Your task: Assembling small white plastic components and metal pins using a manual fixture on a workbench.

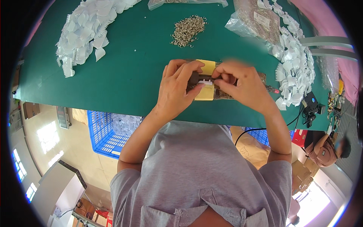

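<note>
At the table's near edge, both my hands work over a yellow block (204,95) that has a dark strip across its middle. A small white plastic part with short pegs (205,82) lies along that strip. My left hand (174,86) curls around the dark, rounded end (193,78) of the strip, its thumb tip against the white part. From the other side, my right hand (245,84) pinches thumb and fingers together at the strip's right end. Whatever sits in that pinch is too small and covered to name. Brown, clear-wrapped material (222,94) shows beneath the right hand.
Small metal clips (188,31) form a pile beyond my hands. White toothed plastic pieces are heaped at left (81,36) and right (297,77). A clear bag (261,20) lies far right, a black device with cables (311,102) nearer. Blue baskets (99,132) stand below; another person (321,149) is at right.
</note>
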Action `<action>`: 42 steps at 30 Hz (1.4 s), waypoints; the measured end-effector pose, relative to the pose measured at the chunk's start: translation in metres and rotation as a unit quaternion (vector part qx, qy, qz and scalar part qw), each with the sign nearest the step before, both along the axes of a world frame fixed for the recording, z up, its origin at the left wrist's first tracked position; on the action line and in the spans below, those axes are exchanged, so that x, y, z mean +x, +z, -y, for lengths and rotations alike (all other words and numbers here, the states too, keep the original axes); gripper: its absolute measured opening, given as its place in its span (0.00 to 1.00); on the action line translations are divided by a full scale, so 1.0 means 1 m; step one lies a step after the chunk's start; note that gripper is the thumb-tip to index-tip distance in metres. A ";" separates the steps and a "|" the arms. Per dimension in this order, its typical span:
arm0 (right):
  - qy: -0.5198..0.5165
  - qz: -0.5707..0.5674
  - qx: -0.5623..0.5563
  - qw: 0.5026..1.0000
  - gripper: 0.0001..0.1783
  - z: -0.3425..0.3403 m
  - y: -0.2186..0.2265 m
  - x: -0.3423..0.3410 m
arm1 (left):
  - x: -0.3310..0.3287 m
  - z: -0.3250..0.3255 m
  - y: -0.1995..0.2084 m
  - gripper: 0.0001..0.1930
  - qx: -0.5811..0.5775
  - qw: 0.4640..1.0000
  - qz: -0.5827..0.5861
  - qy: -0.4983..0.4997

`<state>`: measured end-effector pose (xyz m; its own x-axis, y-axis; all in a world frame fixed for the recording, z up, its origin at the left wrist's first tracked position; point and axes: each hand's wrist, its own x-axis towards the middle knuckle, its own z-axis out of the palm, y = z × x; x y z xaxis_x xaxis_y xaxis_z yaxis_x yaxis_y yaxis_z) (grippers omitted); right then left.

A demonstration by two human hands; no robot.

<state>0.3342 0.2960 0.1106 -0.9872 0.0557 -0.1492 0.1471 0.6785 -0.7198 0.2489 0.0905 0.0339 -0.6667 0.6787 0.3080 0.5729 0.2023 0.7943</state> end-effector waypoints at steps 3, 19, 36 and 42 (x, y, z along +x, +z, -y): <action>-0.043 -0.033 0.017 0.998 0.07 -0.012 -0.007 -0.010 | -0.003 0.000 -0.003 0.27 0.009 1.000 -0.011 -0.013; 0.038 -0.033 0.114 0.992 0.06 -0.066 -0.040 -0.035 | -0.006 -0.002 -0.013 0.19 0.066 0.985 -0.141 -0.071; 0.213 -0.136 0.089 0.963 0.08 -0.019 -0.011 -0.019 | -0.004 -0.010 -0.021 0.15 0.115 0.984 -0.136 -0.012; 0.165 -0.051 0.134 0.976 0.08 -0.008 -0.007 -0.010 | -0.003 -0.007 -0.018 0.21 0.104 0.992 -0.069 -0.009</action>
